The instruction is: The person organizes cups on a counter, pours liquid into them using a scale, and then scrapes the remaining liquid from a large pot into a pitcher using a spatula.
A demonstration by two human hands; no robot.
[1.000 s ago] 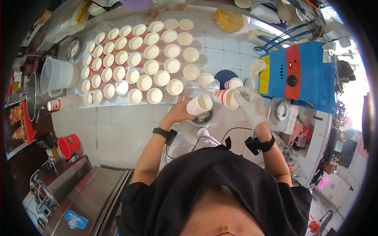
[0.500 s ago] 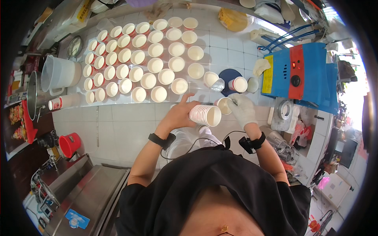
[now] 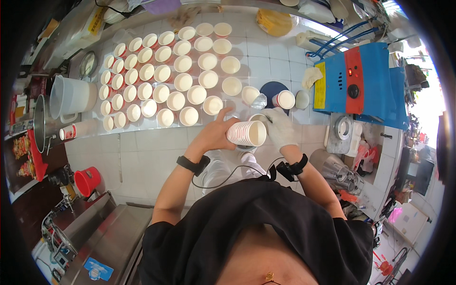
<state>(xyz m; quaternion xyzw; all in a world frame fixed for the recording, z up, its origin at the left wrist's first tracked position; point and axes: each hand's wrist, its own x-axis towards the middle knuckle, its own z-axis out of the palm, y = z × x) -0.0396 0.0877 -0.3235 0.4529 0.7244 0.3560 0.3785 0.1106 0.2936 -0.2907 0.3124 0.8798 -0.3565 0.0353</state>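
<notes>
My left hand (image 3: 214, 136) is closed around a stack of nested paper cups (image 3: 247, 133), tilted with the open mouth toward the right. My right hand (image 3: 281, 127), in a pale glove, pinches the rim of a single paper cup (image 3: 258, 117) right behind the stack; the stack hides its lower part. Beyond my hands, many white paper cups with red sides stand upright in rows on the tiled counter (image 3: 266, 50). Nearest to my left fingers is one cup of the front row (image 3: 213, 105). A red-and-white cup (image 3: 284, 99) stands at the dark blue round plate (image 3: 269, 88).
A blue machine with a red panel (image 3: 352, 85) stands at the right. Around the counter are a clear plastic jug (image 3: 71, 97), a cup stack lying on its side (image 3: 76, 131) and a yellow round object (image 3: 274, 22). A red bucket (image 3: 87, 181) is at lower left.
My right hand has moved left, bringing its single cup close behind the stack. My left hand keeps its grip on the stack, nearly in place. The whole view has shifted slightly.
</notes>
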